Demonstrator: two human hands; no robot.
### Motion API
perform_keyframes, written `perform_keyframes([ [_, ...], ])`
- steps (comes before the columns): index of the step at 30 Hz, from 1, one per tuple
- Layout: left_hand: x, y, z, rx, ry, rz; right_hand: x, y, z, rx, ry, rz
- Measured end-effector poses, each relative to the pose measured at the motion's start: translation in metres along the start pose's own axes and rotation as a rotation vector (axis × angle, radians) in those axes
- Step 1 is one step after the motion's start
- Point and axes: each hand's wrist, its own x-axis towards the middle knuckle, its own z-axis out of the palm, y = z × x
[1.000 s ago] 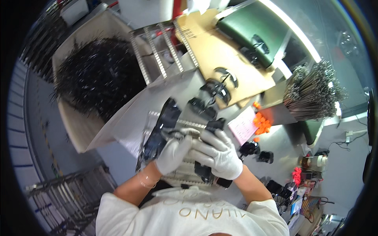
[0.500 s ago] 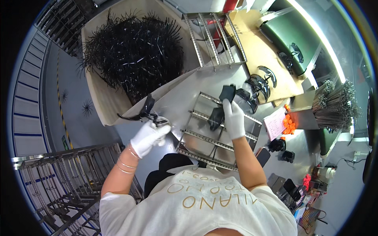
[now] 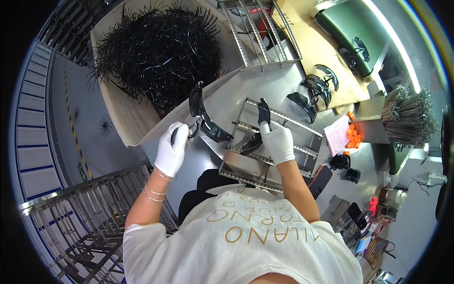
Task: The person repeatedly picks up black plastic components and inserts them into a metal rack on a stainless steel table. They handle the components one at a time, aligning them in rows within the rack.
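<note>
grasping, both: left hand (image 3: 170, 150) holds glossy curved black part (image 3: 204, 118), right hand (image 3: 278, 143) pinches second black part (image 3: 264, 113) over slotted metal rack (image 3: 260, 158).

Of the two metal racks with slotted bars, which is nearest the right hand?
The lower rack, just ahead of the white shirt, with the right hand over part of it. The upper rack is farther off, beside the bin.

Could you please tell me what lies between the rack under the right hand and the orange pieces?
In the head view, a pink sheet lies between the rack and the orange pieces.
</note>
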Motion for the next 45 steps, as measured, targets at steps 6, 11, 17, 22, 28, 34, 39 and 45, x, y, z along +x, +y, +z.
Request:
perform_keyframes([
  [6, 0.002, 0.000, 0.009, -0.100, -0.017, 0.021, -0.003, -0.005, 0.005, -0.118, 0.003, 0.016],
  [11, 0.000, -0.004, 0.012, -0.065, -0.010, 0.127, 0.008, -0.004, 0.002, -0.091, -0.039, -0.003],
  [17, -0.006, 0.007, 0.016, -0.072, -0.041, 0.156, 0.011, -0.013, -0.008, 0.042, -0.180, 0.139],
  [22, -0.006, 0.020, 0.019, -0.098, -0.091, 0.150, 0.021, -0.011, 0.004, -0.236, -0.190, 0.033],
  [28, -0.028, 0.041, 0.068, -0.404, -0.461, -0.032, -0.042, -0.029, -0.066, 0.675, -0.433, 0.010],
  [34, 0.082, -0.011, -0.021, -1.469, -0.123, -0.345, -0.031, 0.029, -0.022, 0.478, 0.084, 0.085],
  [39, 0.074, -0.003, 0.029, -0.075, -0.070, 0.020, -0.001, 0.020, 0.003, 0.011, -0.017, 0.013],
  [45, 0.061, 0.061, 0.137, 0.571, -0.413, 0.943, 0.033, 0.036, -0.030, 0.036, -0.471, -0.280],
])
